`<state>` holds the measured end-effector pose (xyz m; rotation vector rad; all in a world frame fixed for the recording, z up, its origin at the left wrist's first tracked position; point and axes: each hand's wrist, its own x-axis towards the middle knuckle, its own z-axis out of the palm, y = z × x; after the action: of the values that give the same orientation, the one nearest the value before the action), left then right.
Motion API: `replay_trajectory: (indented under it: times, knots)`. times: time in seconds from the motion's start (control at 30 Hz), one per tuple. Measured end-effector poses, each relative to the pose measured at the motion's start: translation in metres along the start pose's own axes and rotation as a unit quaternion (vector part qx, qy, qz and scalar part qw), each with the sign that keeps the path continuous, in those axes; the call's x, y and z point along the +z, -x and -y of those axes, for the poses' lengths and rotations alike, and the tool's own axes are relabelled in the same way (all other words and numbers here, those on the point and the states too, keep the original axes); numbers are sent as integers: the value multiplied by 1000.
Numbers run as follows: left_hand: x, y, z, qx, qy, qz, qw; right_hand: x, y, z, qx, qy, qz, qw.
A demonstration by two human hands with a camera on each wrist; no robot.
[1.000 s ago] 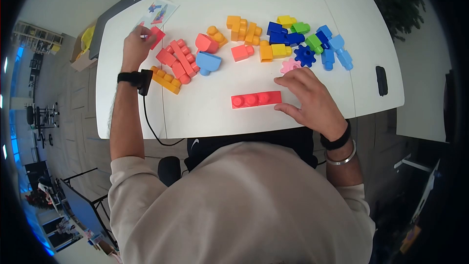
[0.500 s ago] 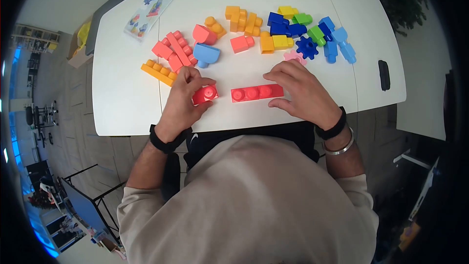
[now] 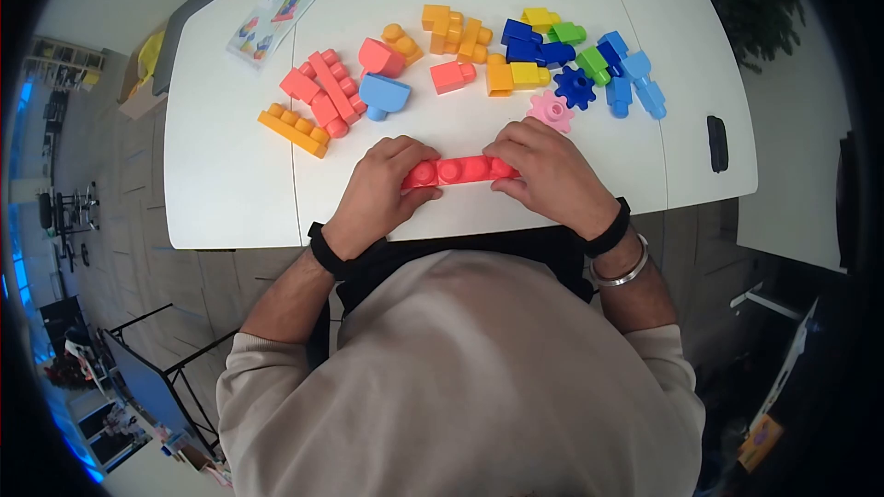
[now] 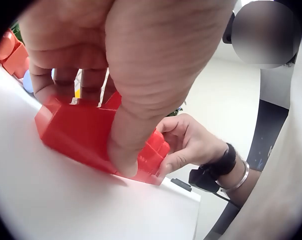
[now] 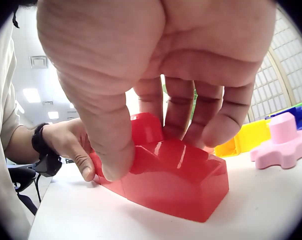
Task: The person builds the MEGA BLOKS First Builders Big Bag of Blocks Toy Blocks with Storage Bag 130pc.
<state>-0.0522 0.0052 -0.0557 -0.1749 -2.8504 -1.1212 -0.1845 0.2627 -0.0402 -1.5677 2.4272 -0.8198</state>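
Note:
A row of red toy building blocks [image 3: 474, 168] lies crosswise near the front of the white table, round studs upward. My left hand [image 3: 379, 182] grips the block at its left end, thumb on the near side and fingers on the far side. At the right end my right hand [image 3: 552, 168] holds the row the same way. In the left wrist view, the left thumb presses on the smooth side of a red block [image 4: 81, 132]. The right wrist view has a red block [image 5: 183, 185] with sloped edges under the right thumb and fingers, on the tabletop.
Beyond the right hand lie a pink gear piece [image 3: 552, 110] and a dark blue gear [image 3: 575, 87]. Loose blocks spread across the table's middle, including a light blue block [image 3: 383, 94] and an orange strip [image 3: 293, 130]. A picture sheet [image 3: 276, 18] lies back left; a black object [image 3: 717, 144] sits right.
My left hand brought a red block from the far left to the row's left end. The gap between them has closed. My right hand has moved slightly left and now grips the row.

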Motion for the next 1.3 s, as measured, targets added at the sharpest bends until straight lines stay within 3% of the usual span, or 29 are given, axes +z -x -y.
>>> replay_trajectory:
  times: [0.7, 0.77, 0.9, 1.0, 1.07, 1.3]
  knots:
    - [11, -4, 0, -11, -12, -18, 1000, 8, -4, 4, 22, 21, -9, 999]
    - [10, -4, 0, -20, -24, 8, 999, 6, -4, 4, 23, 24, 1, 999]
    - [-14, -4, -18, 11, -75, 18, 997, -5, 2, 13, 21, 19, -23, 999]
    - [-54, -8, -22, 46, -60, -24, 997, -24, 9, 16, 46, 11, -44, 998]
    - [-74, -14, -14, -7, -68, -31, 997, -37, 13, 16, 53, 18, -63, 996]
    - [-68, -32, 33, -54, -268, -80, 959, -54, 22, 15, 55, 26, -117, 991]
